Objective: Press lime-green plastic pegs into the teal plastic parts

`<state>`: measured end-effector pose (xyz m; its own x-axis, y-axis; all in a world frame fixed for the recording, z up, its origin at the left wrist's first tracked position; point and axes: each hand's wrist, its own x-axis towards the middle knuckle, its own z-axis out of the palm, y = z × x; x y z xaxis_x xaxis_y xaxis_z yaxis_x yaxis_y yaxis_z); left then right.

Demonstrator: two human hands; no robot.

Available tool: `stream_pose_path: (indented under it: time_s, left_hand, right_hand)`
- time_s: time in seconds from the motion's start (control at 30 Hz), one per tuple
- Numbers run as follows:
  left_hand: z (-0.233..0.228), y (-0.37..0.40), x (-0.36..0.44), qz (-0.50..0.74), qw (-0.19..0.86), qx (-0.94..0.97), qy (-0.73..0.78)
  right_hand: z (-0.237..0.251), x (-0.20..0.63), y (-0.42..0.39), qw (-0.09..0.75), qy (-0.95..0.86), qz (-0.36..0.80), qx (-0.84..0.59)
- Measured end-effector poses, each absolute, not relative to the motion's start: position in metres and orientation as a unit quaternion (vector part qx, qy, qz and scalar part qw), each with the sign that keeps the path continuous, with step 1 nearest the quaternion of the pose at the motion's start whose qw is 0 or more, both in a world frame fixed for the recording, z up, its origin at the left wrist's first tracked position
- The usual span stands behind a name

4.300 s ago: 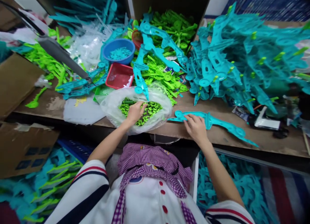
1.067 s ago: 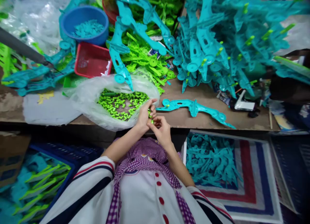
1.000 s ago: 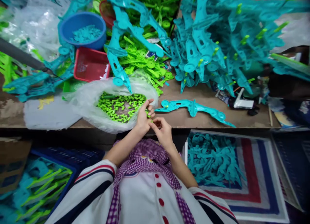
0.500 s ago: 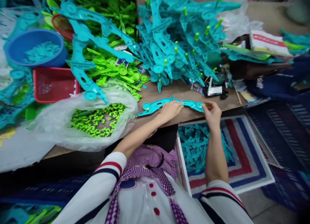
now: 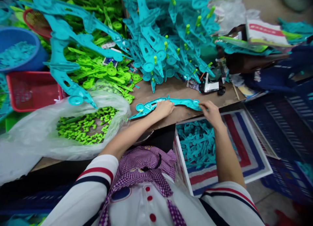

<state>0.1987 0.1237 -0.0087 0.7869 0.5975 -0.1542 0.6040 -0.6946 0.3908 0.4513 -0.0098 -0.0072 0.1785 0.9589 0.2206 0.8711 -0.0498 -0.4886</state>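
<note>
A long, curved turquoise plastic piece (image 5: pixel 184 102), shaped like a toy bow, lies along the front of the brown worktable. Over its middle rests my left hand (image 5: pixel 164 109), fingers curled down and gripping it against the table. My right hand (image 5: pixel 210 112) pinches the piece's right tip between thumb and fingers; whether a small part is also in that pinch is hidden. Round discs show near both ends of the piece. Left of my hands, a clear plastic bag (image 5: pixel 119 105) stands open around many short green pegs (image 5: pixel 85 126).
A tall heap of turquoise pieces (image 5: pixel 156 47) with green pegs rises behind my hands. Green parts (image 5: pixel 105 69) pile to its left, near a red tray (image 5: pixel 34 89) and blue bowl (image 5: pixel 22 50). Below the table's right edge sits a white-rimmed box (image 5: pixel 254 178) of turquoise parts.
The whole view has shifted, so most things appear further left. A small green bit that showed at my right fingertips no longer shows. Both hands stay at the turquoise piece.
</note>
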Motion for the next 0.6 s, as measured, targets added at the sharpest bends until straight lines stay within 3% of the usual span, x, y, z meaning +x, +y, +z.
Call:
stream_pose_path:
  time_s: [0.4, 0.6]
  left_hand:
    - [-0.005, 0.130, 0.202, -0.033, 0.230, 0.920, 0.315]
    - [-0.003, 0.131, 0.200, -0.041, 0.229, 0.921, 0.312]
  right_hand:
    - [-0.018, 0.447, -0.022, 0.313, -0.618, 0.033, -0.721]
    - [-0.024, 0.451, -0.017, 0.273, -0.637, 0.029, -0.721]
